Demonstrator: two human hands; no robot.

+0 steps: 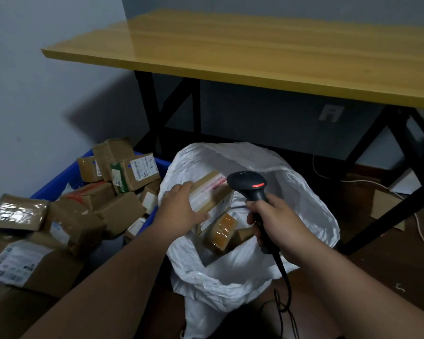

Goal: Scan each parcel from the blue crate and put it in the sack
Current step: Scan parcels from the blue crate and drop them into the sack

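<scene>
My left hand (181,211) grips a small cardboard parcel (212,192) with a white-and-red label, held over the open mouth of the white sack (304,204). My right hand (277,221) grips the handle of a black barcode scanner (249,185). The scanner's head sits right beside the parcel and a red light glows on it. Two brown taped parcels (220,232) lie inside the sack below. The blue crate (56,179) at the left holds several cardboard parcels (123,172), piled above its rim.
A yellow-topped table (255,50) on black legs stands just behind the sack. The scanner's black cable (285,285) hangs down in front of the sack. White cables (421,228) and a flat piece of cardboard (384,204) lie on the brown floor at the right.
</scene>
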